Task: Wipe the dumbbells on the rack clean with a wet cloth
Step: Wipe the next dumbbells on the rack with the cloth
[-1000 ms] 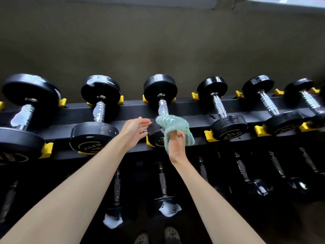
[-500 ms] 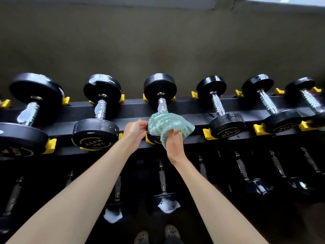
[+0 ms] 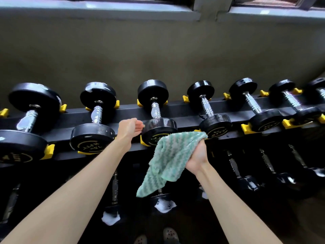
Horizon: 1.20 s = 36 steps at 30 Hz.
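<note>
Right hand (image 3: 198, 155) is gripping the cloth (image 3: 168, 155), dangling just in front of the mid dumbbell (image 3: 159, 126) on the rack (image 3: 182, 110). Left hand (image 3: 130, 127) is hovering relaxed n empty beside its front head. Left dumbbells (image 3: 92, 136) are looking wet, prob done; right dumbbells (image 3: 217, 125) are waiting imo.

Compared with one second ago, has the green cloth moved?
Yes. The cloth came off the middle dumbbell, down and rightward, and hangs from the right hand.

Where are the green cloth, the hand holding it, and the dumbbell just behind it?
green cloth (image 3: 168, 155): head view, middle of the hanging fabric.
right hand (image 3: 197, 155): head view, middle of the hand gripping the cloth.
dumbbell (image 3: 158, 125): head view, rim of its near black head.
</note>
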Each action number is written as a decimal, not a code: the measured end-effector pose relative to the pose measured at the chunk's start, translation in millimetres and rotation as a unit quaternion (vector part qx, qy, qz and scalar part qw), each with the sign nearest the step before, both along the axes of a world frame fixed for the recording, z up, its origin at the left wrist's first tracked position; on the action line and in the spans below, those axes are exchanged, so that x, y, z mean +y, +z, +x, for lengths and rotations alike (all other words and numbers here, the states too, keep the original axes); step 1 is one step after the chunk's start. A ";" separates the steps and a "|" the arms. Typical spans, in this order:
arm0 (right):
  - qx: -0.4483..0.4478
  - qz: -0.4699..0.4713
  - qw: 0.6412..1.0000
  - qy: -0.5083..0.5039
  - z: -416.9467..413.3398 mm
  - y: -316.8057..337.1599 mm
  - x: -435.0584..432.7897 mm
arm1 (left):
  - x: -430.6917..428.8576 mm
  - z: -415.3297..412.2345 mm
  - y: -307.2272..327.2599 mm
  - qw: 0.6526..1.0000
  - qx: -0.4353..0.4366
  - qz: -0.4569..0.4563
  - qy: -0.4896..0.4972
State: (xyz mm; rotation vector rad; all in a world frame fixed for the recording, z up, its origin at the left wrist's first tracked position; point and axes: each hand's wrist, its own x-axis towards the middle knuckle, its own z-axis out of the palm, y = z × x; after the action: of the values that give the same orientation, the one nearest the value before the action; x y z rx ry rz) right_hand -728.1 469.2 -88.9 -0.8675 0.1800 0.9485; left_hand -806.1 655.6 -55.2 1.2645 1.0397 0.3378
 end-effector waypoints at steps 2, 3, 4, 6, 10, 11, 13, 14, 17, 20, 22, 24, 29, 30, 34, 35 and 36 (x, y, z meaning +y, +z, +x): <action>0.031 0.035 0.999 0.019 3.2 3.5 -3.4 | -5.0 0.1 11.5 1.000 -0.008 0.010 -0.021; 0.042 0.045 0.998 0.028 4.7 5.7 -3.6 | -8.5 0.2 17.3 0.998 -0.005 0.002 -0.067; 0.050 0.056 0.996 0.042 5.7 8.6 -3.2 | -11.6 -0.9 21.8 0.991 0.008 -0.017 -0.135; 0.056 0.090 0.992 0.067 7.7 19.2 -1.8 | -16.2 -3.7 28.7 0.951 0.037 -0.092 -0.292; 0.053 0.131 0.988 0.063 19.7 34.8 -6.6 | -20.7 -9.6 33.3 0.915 -0.026 -0.122 -0.385; 0.043 0.122 0.990 0.063 26.0 36.5 -8.4 | -20.7 -8.1 35.0 0.929 -0.047 -0.100 -0.353; 0.016 0.093 0.993 0.063 37.1 39.9 -10.3 | -19.8 -1.6 36.9 0.957 -0.079 -0.040 -0.277; 0.007 0.084 0.994 0.069 41.7 41.1 -11.1 | -18.4 3.5 38.0 0.966 -0.083 0.012 -0.245; -0.015 0.094 0.991 0.098 51.1 49.0 -12.2 | -21.2 23.0 49.8 0.966 -0.090 0.168 -0.177; -0.033 0.121 0.986 0.111 59.7 57.2 -10.8 | -25.6 41.1 63.1 0.960 -0.100 0.221 -0.141; -0.037 0.135 0.984 0.109 70.3 62.0 -8.0 | -23.1 54.9 64.1 0.951 -0.087 0.271 -0.122; -0.009 0.129 0.987 0.091 84.3 63.8 -5.2 | -22.1 67.6 67.0 0.940 -0.072 0.315 -0.109; 0.024 0.081 0.996 -0.034 127.7 59.0 -6.0 | -28.3 96.1 75.1 0.926 -0.026 0.366 -0.091; 0.022 0.078 0.996 -0.043 135.6 60.1 -7.5 | -29.2 100.8 75.1 0.922 -0.012 0.376 -0.091; -0.029 0.039 0.999 0.022 159.4 69.8 -5.8 | -32.2 121.3 72.8 0.910 0.055 0.401 -0.092; -0.050 0.022 0.998 0.038 163.4 71.8 -3.1 | -32.8 126.3 71.5 0.914 0.064 0.392 -0.088; -0.064 0.008 0.997 0.037 166.1 71.6 0.2 | -32.7 129.8 70.1 0.920 0.069 0.377 -0.083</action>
State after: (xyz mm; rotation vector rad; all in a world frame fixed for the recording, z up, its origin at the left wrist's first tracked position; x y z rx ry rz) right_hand -562.0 469.4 -17.3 -0.9225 0.0313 0.9583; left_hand -676.3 622.8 14.9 2.0811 0.9367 0.5539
